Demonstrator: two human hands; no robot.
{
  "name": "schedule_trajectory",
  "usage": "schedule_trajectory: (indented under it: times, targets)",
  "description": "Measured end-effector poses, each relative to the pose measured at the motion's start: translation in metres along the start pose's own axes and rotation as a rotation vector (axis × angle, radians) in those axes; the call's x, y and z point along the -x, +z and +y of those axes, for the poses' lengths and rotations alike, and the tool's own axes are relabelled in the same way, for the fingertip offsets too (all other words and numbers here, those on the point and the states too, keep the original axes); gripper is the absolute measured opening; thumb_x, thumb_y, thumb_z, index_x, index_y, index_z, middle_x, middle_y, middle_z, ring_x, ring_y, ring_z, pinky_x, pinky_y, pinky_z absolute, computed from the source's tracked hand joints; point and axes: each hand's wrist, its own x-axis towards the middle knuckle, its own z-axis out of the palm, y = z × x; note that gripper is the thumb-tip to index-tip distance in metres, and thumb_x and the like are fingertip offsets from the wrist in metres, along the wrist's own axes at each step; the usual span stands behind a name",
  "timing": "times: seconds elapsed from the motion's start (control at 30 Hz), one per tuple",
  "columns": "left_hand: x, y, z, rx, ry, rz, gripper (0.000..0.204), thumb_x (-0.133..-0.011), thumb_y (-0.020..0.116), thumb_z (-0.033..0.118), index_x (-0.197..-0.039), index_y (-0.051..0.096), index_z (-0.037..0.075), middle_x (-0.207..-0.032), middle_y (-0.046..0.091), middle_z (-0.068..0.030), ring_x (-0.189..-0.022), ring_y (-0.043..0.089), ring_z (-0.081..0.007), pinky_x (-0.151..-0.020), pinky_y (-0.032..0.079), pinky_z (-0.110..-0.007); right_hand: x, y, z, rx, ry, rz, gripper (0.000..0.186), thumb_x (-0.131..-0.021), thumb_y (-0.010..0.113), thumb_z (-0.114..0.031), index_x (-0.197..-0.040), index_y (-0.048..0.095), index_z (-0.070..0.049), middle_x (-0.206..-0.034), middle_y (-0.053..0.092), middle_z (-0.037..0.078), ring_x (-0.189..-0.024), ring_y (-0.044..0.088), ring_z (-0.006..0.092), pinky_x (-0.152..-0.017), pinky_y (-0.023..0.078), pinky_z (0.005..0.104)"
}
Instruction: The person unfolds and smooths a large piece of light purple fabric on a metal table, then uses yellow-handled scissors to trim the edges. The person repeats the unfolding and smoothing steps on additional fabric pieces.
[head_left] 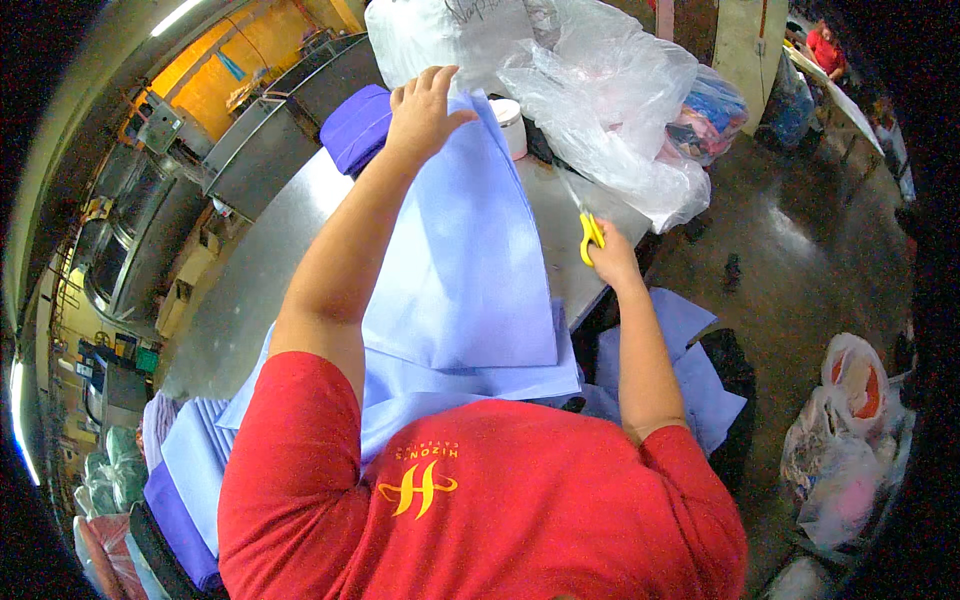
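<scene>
Light blue cloth (465, 270) lies in layers over the metal table (250, 260), its narrow end pointing to the far side. My left hand (425, 112) is at that far end, fingers stretched out and thumb apart; whether it touches the cloth is hard to tell. Just left of it sits a folded purple cloth bundle (357, 130). On the right, my right hand (612, 255) is closed around the yellow handles of a pair of scissors (590, 238). Their blades point away from me, over the table's right part.
Clear plastic bags (610, 100) of stuff crowd the table's far right, beside a white tub (510, 128). More light blue cloth (680, 350) hangs at my right. Folded cloths (190, 470) are stacked at my left. A filled plastic bag (840, 450) stands on the right floor.
</scene>
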Motion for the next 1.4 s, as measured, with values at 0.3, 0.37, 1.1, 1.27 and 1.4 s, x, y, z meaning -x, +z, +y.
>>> schedule_trajectory:
  times: [0.3, 0.37, 1.1, 1.27, 1.4]
  targets:
    - [0.16, 0.01, 0.043, 0.103, 0.101, -0.726, 0.065, -0.077, 0.061, 0.047, -0.133, 0.036, 0.023, -0.137, 0.034, -0.0137, -0.126, 0.033, -0.0348, -0.099, 0.027, -0.057, 0.012, -0.003, 0.043, 0.556, -0.037, 0.078, 0.041, -0.076, 0.058, -0.017, -0.116, 0.054, -0.01, -0.099, 0.058, 0.016, -0.096, 0.056, 0.033, -0.08, 0.042, 0.0469]
    - [0.203, 0.025, 0.038, 0.087, -0.003, -0.875, 0.066, -0.081, 0.052, 0.054, -0.136, 0.03, 0.026, -0.141, 0.03, -0.0135, -0.128, 0.029, -0.037, -0.1, 0.024, -0.059, 0.006, 0.003, 0.042, 0.568, -0.124, 0.134, 0.039, -0.076, 0.057, -0.016, -0.115, 0.055, -0.01, -0.099, 0.058, 0.015, -0.095, 0.056, 0.0332, -0.08, 0.042, 0.0465]
    - [0.288, 0.064, -0.048, 0.02, -0.531, -0.961, 0.073, -0.082, 0.04, 0.065, -0.142, 0.017, 0.031, -0.15, 0.007, -0.0052, -0.138, 0.002, -0.0313, -0.101, 0.005, -0.066, 0.036, 0.027, 0.035, 0.586, -0.287, 0.088, 0.045, -0.075, 0.063, -0.015, -0.118, 0.052, -0.01, -0.124, 0.044, 0.017, -0.117, 0.039, 0.0358, -0.097, 0.034, 0.0451]
    - [0.299, 0.06, -0.073, 0.008, -0.603, -0.943, 0.074, -0.081, 0.042, 0.064, -0.142, 0.017, 0.031, -0.15, 0.006, -0.0047, -0.138, 0.002, -0.0312, -0.101, 0.004, -0.067, 0.017, 0.029, 0.039, 0.627, -0.381, 0.063, 0.047, -0.076, 0.062, -0.014, -0.121, 0.049, -0.008, -0.126, 0.044, 0.018, -0.118, 0.038, 0.0384, -0.099, 0.033, 0.0431]
    - [0.3, 0.048, -0.096, -0.003, -0.673, -0.95, 0.076, -0.08, 0.045, 0.063, -0.142, 0.018, 0.03, -0.15, 0.006, -0.0046, -0.138, 0.002, -0.0309, -0.1, 0.005, -0.067, 0.006, 0.026, 0.019, 0.497, -0.48, 0.17, 0.041, -0.077, 0.061, -0.013, -0.117, 0.053, -0.006, -0.123, 0.047, 0.018, -0.114, 0.042, 0.0389, -0.097, 0.035, 0.0434]
